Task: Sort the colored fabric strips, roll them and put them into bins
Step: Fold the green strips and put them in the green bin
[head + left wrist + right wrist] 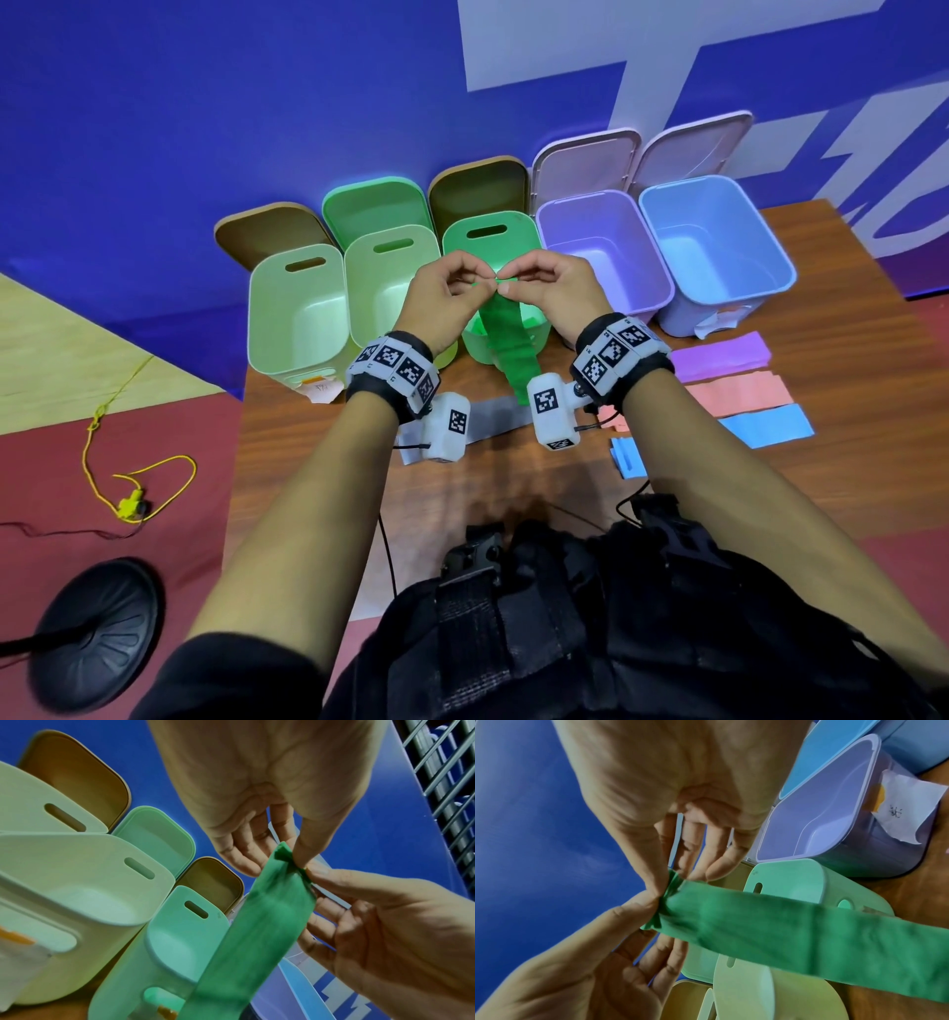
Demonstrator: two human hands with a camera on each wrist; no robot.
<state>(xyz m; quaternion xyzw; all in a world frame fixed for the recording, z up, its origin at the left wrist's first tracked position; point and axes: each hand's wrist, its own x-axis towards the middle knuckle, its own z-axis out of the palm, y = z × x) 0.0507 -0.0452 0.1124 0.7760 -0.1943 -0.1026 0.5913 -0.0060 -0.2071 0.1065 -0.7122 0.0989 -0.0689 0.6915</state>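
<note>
From the head camera I see my left hand [445, 294] and my right hand [546, 288] raised side by side above the middle of the bin row, thumbs and forefingers pinching the top end of a green fabric strip [511, 345]. The strip hangs down between my wrists, in front of the darker green bin [523, 234]. Along the far edge of the wooden table [318, 462] stand two pale green bins [295, 318], the green one, a purple bin [652, 257] and a blue bin [770, 241], all with lids open. Near the right edge lie a purple strip [721, 356], a pink strip [739, 393] and a blue strip [770, 424]; a grey strip [495, 413] lies under my wrists.

In the left wrist view, my left hand [259, 780] has its thumb pressed onto the bunched end of the green strip [257, 933], its other fingers loosely bent behind. The right hand [390, 927] pinches the same end from the side.

In the right wrist view, my right hand [680, 787] grips the crumpled strip end between thumb and fingers, and the left hand [577, 973] pinches it from below. The green strip [795, 933] runs out over the green bin [808, 878], beside the purple bin [834, 821] with its paper label [908, 807].
</note>
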